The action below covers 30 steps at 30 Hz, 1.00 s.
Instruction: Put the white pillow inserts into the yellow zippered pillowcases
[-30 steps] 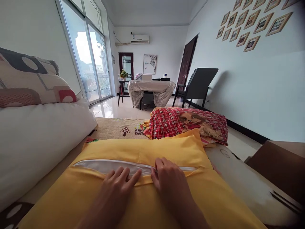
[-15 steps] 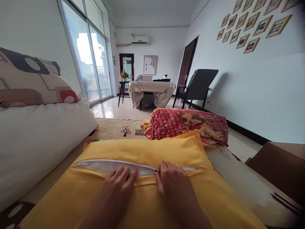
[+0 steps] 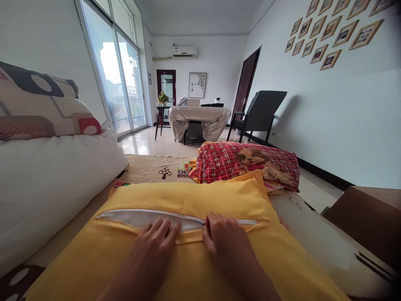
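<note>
In front of me lies a yellow pillowcase (image 3: 184, 196) with a white pillow (image 3: 134, 217) showing through its gap. A white zipper (image 3: 247, 222) runs across it, parted on the left and joined to the right of my right hand. My right hand (image 3: 228, 238) is closed at the zipper's slider, thumb and finger pinched on the pull, which they mostly cover. To its left, my left hand (image 3: 155, 246) has its fingers curled over the lower edge of the gap, gripping the pillowcase fabric. Its fingertips are partly hidden.
A white stuffed bundle (image 3: 62, 179) with a patterned pillow (image 3: 44, 108) on top stands at the left. Beyond the pillowcase lies a red plaid blanket (image 3: 219, 161) on a beige patterned cover (image 3: 147, 165). A brown cardboard box (image 3: 369, 221) sits at the right.
My right hand has shifted very slightly left along the zipper. My left hand keeps its place on the fabric.
</note>
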Motion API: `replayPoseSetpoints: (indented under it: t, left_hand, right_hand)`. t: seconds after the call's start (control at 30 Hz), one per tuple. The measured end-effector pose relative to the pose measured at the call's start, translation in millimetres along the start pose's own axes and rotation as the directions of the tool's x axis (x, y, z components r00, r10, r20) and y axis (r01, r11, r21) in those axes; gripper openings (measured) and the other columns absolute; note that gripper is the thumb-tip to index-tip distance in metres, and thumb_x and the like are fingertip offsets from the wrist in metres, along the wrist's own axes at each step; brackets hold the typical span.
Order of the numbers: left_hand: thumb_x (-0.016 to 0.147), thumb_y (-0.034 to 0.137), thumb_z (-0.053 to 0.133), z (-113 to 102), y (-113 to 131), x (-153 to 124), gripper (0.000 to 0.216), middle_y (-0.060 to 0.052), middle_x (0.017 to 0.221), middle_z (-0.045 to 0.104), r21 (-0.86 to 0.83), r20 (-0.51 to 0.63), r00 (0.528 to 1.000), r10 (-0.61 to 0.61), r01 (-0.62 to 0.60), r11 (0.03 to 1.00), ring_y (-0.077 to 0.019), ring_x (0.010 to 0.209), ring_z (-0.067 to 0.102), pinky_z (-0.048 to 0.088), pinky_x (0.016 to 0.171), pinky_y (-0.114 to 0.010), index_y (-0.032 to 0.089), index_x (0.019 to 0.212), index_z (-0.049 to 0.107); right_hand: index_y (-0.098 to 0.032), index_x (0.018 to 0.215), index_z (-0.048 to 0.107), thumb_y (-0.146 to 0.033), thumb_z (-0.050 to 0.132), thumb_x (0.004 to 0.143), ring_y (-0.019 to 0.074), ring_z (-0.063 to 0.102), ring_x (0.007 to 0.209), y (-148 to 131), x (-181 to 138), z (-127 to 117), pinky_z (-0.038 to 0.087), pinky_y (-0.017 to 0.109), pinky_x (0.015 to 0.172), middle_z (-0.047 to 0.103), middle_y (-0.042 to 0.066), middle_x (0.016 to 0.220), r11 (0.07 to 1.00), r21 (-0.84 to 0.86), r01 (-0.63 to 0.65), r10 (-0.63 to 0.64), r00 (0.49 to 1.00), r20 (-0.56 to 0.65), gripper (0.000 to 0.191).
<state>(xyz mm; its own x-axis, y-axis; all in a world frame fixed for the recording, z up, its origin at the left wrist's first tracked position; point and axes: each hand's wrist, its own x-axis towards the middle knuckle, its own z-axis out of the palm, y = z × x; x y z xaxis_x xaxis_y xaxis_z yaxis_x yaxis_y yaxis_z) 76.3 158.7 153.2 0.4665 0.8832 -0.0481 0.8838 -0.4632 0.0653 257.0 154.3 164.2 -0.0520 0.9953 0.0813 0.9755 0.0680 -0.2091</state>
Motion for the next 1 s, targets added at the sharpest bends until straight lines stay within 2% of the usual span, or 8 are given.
replayPoseSetpoints:
  t: [0.53, 0.73, 1.0]
  left_hand:
    - [0.086, 0.001, 0.034, 1, -1, -2, 0.055, -0.011, 0.113, 0.061, 0.015, -0.038, 0.999, 0.015, -0.015, 1.000, -0.0265, 0.106, 0.055, 0.046, 0.090, -0.045, 0.022, 0.133, 0.051]
    - [0.087, 0.003, 0.034, 4, -2, -1, 0.050, -0.011, 0.112, 0.061, 0.012, -0.065, 0.997, 0.034, -0.033, 0.999, -0.0266, 0.105, 0.055, 0.047, 0.090, -0.045, 0.021, 0.129, 0.054]
    - [0.088, 0.004, 0.036, 9, -4, -2, 0.047, -0.010, 0.110, 0.061, 0.006, -0.099, 0.994, 0.037, -0.036, 0.999, -0.0253, 0.103, 0.056, 0.047, 0.089, -0.044, 0.021, 0.127, 0.055]
  right_hand:
    - [-0.017, 0.078, 0.062, -0.012, 0.049, 0.086, 0.0196, 0.060, 0.069, -4, 2, 0, 0.029, 0.028, 0.061, 0.067, 0.006, 0.076, 0.997, 0.052, 0.058, -0.053, 0.994, -0.091, 0.016]
    - [-0.017, 0.078, 0.061, -0.011, 0.044, 0.089, 0.0183, 0.058, 0.068, -7, 2, 3, 0.030, 0.028, 0.063, 0.067, 0.006, 0.076, 0.994, 0.065, 0.087, -0.080, 0.992, -0.097, 0.021]
    - [-0.017, 0.074, 0.059, -0.009, 0.049, 0.084, 0.0176, 0.057, 0.066, -16, 3, 16, 0.029, 0.028, 0.064, 0.065, 0.005, 0.072, 0.988, 0.057, 0.145, -0.131, 0.972, -0.197, 0.016]
